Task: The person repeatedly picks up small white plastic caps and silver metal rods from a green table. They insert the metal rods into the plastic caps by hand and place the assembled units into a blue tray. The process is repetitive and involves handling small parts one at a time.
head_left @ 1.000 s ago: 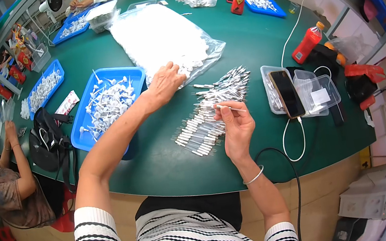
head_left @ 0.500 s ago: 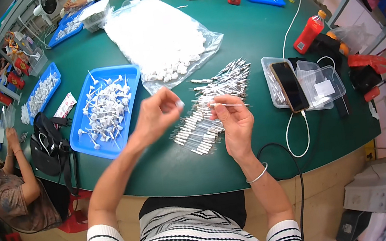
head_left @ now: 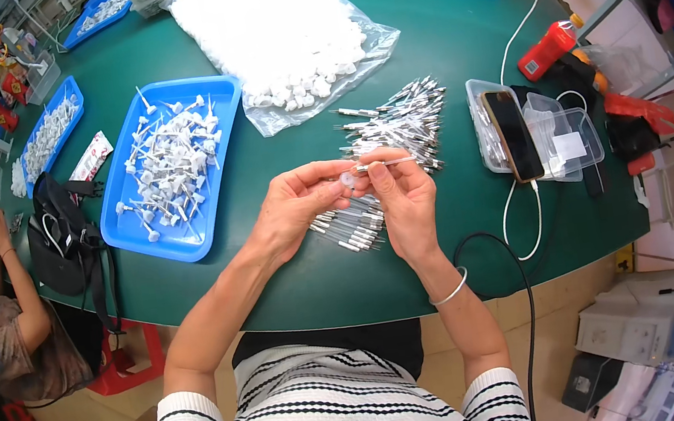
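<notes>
My left hand (head_left: pixel 292 208) pinches a small white plastic cap (head_left: pixel 347 180). Right beside it, my right hand (head_left: pixel 406 201) grips a thin white-and-metal rod (head_left: pixel 389 163) between thumb and forefinger. Cap and rod end are close together; whether they touch is hard to make out. Beneath and beyond both hands lies a heap of similar thin rods (head_left: pixel 406 119), partly covered by the fingers. A clear bag (head_left: pixel 378 39) full of white caps lies open toward me behind the heap. Left of my hands, a blue tray (head_left: pixel 114 209) holds many rods with white caps on them.
To the right, a phone (head_left: pixel 511 134) rests on a clear plastic box (head_left: pixel 559 166), its white cable looping over the green table (head_left: pixel 315 300). A red bottle (head_left: pixel 547 50) lies beyond. At left are a black bag (head_left: pixel 58 245), another blue tray (head_left: pixel 31 180) and a seated person (head_left: pixel 14 333).
My left hand has moved right with the cap and now meets my right hand. The rod stays in my right hand. The whole view has tilted a little nearer to me.
</notes>
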The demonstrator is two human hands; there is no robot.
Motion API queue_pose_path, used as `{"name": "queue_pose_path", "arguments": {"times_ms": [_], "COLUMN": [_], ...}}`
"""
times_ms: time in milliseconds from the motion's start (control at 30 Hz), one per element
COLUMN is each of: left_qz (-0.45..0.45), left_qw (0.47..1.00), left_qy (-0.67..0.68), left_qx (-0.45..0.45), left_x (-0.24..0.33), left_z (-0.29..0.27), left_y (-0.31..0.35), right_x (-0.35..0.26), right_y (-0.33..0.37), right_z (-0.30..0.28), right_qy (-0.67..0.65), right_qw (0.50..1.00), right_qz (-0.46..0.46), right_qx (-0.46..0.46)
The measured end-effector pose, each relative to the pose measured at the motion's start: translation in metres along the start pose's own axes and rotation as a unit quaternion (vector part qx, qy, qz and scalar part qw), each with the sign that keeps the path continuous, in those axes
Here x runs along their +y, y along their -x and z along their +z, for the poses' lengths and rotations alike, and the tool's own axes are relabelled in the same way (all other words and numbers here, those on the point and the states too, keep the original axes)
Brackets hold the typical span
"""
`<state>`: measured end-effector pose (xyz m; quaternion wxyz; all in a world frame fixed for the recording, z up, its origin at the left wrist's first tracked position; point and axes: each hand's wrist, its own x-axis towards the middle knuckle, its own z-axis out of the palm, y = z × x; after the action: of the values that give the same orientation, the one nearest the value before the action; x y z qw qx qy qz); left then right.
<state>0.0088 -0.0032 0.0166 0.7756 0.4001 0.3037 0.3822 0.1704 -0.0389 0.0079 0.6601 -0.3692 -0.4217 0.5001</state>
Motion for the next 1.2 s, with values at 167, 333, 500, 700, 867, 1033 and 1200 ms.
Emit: {"name": "queue_pose_path", "arguments": {"times_ms": [167, 333, 500, 700, 867, 1033, 1200], "left_qz": [0.001, 0.005, 0.027, 0.058, 0.022, -0.052, -0.091], "left_qw": [1.000, 0.999, 0.999, 0.994, 0.998, 0.996, 0.988], "left_qy": [0.027, 0.050, -0.015, -0.089, -0.052, 0.076, 0.121], "left_qx": [0.001, 0.003, -0.010, -0.013, -0.009, -0.013, -0.026], "left_x": [0.000, 0.002, -0.004, -0.002, -0.005, 0.002, 0.000], "left_z": [-0.005, -0.011, -0.007, 0.005, -0.004, -0.003, -0.007], "left_y": [-0.001, -0.001, -0.003, 0.002, -0.001, -0.001, -0.003], "right_x": [-0.003, -0.004, -0.002, -0.007, -0.010, -0.012, -0.014], "right_y": [0.001, 0.002, 0.004, 0.004, 0.003, 0.002, 0.004], "right_z": [0.004, -0.001, 0.006, 0.006, 0.003, -0.003, -0.001], "right_qy": [0.007, 0.001, -0.007, -0.056, -0.057, 0.028, 0.111], "right_qw": [1.000, 1.000, 0.999, 0.998, 0.998, 0.996, 0.987], "right_qz": [0.003, -0.023, -0.042, -0.002, -0.018, -0.078, -0.114], "right_qx": [-0.012, -0.013, -0.015, 0.013, 0.026, 0.035, 0.029]}}
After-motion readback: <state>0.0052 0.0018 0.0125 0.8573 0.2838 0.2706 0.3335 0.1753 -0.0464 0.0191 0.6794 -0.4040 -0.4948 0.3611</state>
